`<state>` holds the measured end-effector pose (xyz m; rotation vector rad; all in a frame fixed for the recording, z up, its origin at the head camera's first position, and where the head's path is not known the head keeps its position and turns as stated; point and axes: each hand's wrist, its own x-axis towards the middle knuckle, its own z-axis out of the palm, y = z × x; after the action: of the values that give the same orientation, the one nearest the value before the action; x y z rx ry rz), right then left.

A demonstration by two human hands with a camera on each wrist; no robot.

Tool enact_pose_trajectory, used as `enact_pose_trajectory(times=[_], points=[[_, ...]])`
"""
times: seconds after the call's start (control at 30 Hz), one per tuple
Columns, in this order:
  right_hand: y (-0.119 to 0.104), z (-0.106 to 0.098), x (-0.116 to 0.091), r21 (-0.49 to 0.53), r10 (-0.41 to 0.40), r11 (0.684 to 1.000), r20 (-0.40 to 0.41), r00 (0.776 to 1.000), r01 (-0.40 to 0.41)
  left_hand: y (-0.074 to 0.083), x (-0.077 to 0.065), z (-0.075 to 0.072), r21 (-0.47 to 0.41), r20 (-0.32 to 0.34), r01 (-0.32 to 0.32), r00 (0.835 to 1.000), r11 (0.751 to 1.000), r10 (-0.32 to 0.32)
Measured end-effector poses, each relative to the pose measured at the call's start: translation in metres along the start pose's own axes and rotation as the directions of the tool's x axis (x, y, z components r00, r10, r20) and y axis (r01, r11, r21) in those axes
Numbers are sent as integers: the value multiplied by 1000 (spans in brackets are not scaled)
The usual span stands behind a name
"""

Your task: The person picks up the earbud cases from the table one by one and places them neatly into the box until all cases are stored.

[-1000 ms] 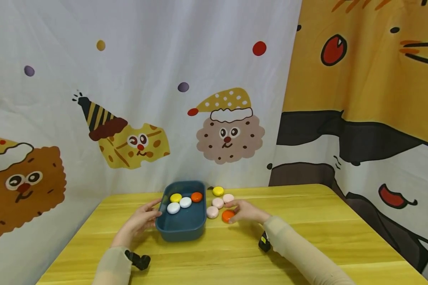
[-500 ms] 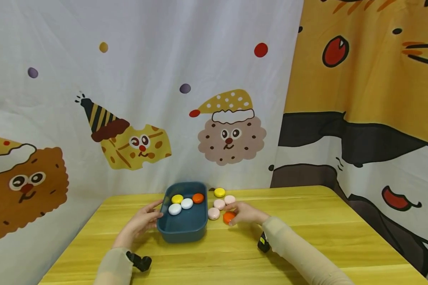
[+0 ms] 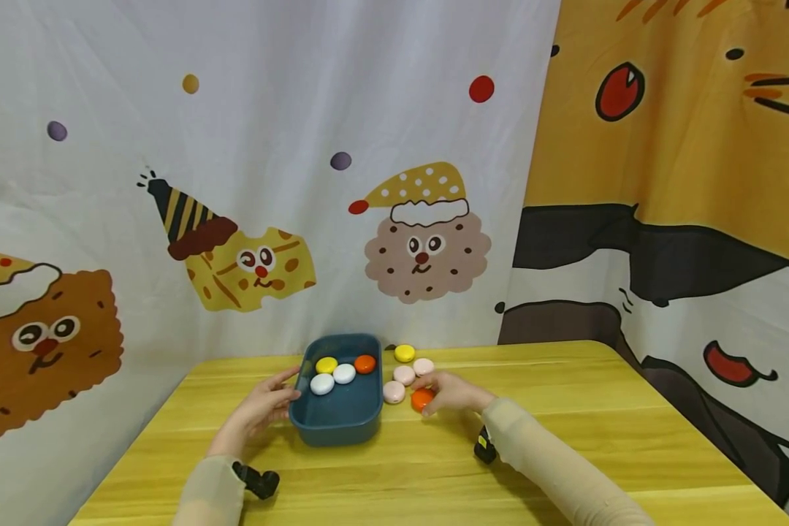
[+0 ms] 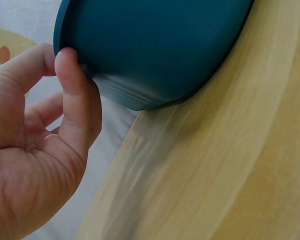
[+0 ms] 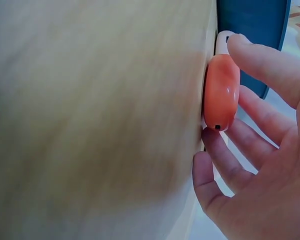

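My left hand (image 3: 261, 405) holds the left rim of a dark blue box (image 3: 335, 435); in the left wrist view its thumb and a finger meet at the rim. Inside the box lie a yellow bead (image 3: 326, 364), an orange bead and two white beads, all flat and round. To the right of the box, my right hand (image 3: 456, 393) grips another orange bead (image 5: 222, 92) on the table, thumb and fingers around its edge. A small dark hole shows in its side. Beside it lie three pale pink beads (image 3: 394, 392), with a yellow bead (image 3: 405, 353) behind them.
The wooden table (image 3: 381, 489) ends at the back against a white curtain (image 3: 263, 117) printed with cartoon food. On the right hangs a yellow and black printed cloth (image 3: 631, 161). A black camera mount sits on each wrist.
The whole head view shifts slightly. Both hands, the box and the beads keep their places relative to one another.
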<state>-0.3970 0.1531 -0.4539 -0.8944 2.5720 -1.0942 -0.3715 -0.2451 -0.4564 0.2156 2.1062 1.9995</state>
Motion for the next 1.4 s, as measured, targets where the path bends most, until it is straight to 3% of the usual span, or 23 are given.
enact_pose_trajectory(times=[0.67,0.93,1.27,1.4], points=[[3,3,2,32,18,999,-8,1000,-18,0,0,0,0,-13,-1,1000,1000,1],[3,6,5,51,112,993,-52,992,-110,-2,1,-1,16,-4,-9,1000,1000,9],[0,-1,4,40,78,997,-123,989,-73,-1,2,0,23,-26,7,1000,1000,-6],[-4,-5,4,85,109,992,-136,985,-98,-2,1,-1,15,-27,11,1000,1000,-10]])
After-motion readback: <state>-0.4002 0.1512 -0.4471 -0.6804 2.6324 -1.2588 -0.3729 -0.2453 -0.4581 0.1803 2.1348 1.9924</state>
